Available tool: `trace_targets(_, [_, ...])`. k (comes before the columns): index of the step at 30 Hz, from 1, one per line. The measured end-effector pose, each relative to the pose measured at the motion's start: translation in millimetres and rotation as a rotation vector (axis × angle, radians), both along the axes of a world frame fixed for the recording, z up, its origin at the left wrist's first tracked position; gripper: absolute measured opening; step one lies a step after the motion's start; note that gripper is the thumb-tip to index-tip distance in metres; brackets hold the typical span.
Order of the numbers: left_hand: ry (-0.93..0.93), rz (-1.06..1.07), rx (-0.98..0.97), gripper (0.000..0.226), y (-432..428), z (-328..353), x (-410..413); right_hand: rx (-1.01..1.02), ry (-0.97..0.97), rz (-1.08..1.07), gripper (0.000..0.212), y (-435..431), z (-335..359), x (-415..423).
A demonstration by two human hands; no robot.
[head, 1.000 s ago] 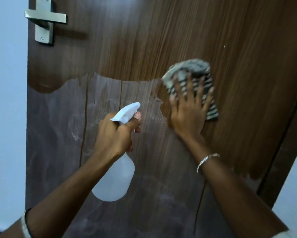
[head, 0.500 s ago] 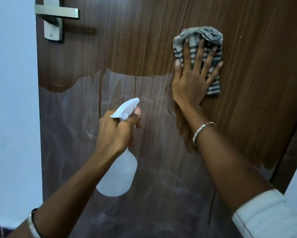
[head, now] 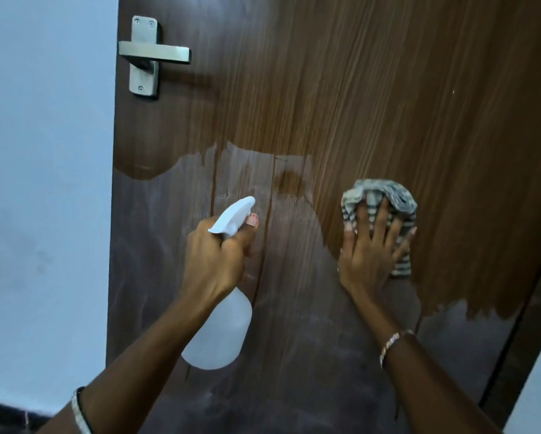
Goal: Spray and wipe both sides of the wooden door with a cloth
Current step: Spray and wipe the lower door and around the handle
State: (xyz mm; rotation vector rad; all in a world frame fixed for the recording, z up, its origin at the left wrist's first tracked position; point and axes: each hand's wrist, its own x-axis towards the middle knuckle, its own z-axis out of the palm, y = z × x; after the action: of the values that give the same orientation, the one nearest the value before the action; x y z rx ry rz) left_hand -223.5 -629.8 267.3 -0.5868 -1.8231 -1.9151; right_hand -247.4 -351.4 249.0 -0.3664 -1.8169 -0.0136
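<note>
1. Wooden door [head: 357,89]: one is seen, straight ahead and filling most of the view. Its long axis is vertical, and it appears tilted by the wide lens. Only this face is shown.
2. Surface is split in two. A glossy brown zone is seen at upper right, and a dull grey film [head: 169,245] at lower left and along the bottom. The border between them runs diagonally, down to the right.
3. Right hand [head: 369,255]: fingers are spread flat and the cloth [head: 378,195] is pressed against the door, right on that border. One cloth is counted, striped and bunched above the fingertips.
4. Left hand [head: 216,258]: it is wrapped round the neck of the spray bottle [head: 219,333], with one finger laid under the nozzle. One bottle is counted, white and translucent, held just in front of the dull zone.
5. Key relation: the dull film lies left of and below the cloth. The right hand is the nearer one to the patch at lower right, so strokes down and leftward are judged to be called for next.
6. Progress is judged partial: this face is roughly half done and the other face is not started.
7. Other counts: one lever handle [head: 153,54] at upper left, one bracelet [head: 391,343] per wrist, and a pale wall [head: 44,183] to the left.
</note>
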Motion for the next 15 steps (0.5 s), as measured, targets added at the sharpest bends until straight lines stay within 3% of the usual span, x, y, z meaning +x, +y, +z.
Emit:
trace_targets(7, [0.076,0.052,0.008,0.020,-17.1,20.2,-1.8,0.286,0.051,0.069,0.055,-93.4,123.4,-52.6])
trace_targets(11, [0.128,0.063,0.040,0.022,-25.0,21.7,-0.1,0.648,-0.123,0.201,0.054,-113.8,53.8,-64.0])
trace_targets(15, [0.092,0.052,0.066,0.023,-34.0,14.0,3.9,0.938,-0.229,0.238,0.053,-71.1,5.0,-44.6])
